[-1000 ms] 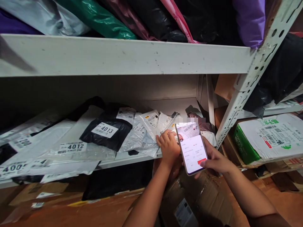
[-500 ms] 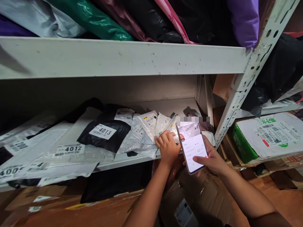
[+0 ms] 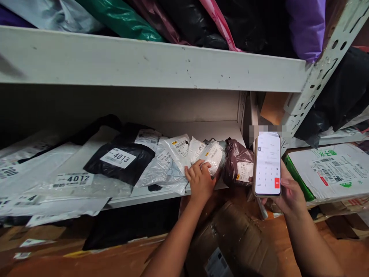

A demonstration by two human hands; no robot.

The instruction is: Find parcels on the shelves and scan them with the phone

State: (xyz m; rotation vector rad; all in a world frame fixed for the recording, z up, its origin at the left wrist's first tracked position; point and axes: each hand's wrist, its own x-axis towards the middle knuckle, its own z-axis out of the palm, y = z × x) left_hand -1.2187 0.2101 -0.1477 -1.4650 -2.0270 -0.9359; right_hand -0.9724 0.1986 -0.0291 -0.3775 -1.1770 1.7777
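My left hand (image 3: 200, 181) grips a small white parcel (image 3: 213, 156) with a barcode label, standing among several white parcels at the right end of the lower shelf (image 3: 161, 192). To the right, my right hand (image 3: 290, 192) holds a smartphone (image 3: 267, 164) upright in front of the shelf post; its lit screen shows a number keypad with a red button. A dark maroon parcel (image 3: 238, 161) with a white label stands between the white parcel and the phone.
Flat bags labelled 4013 (image 3: 118, 157) and 4012 (image 3: 73, 179) lie left on the lower shelf. Coloured bags fill the upper shelf (image 3: 144, 65). A perforated metal post (image 3: 317, 69) stands right, with a white-and-green box (image 3: 328, 171) beyond it. A cardboard box (image 3: 230, 242) sits below my arms.
My right hand has carried the phone right and up, away from the parcels, uncovering the maroon parcel. The screen switched from a scanning view to a keypad. My left hand stays on the white parcel.
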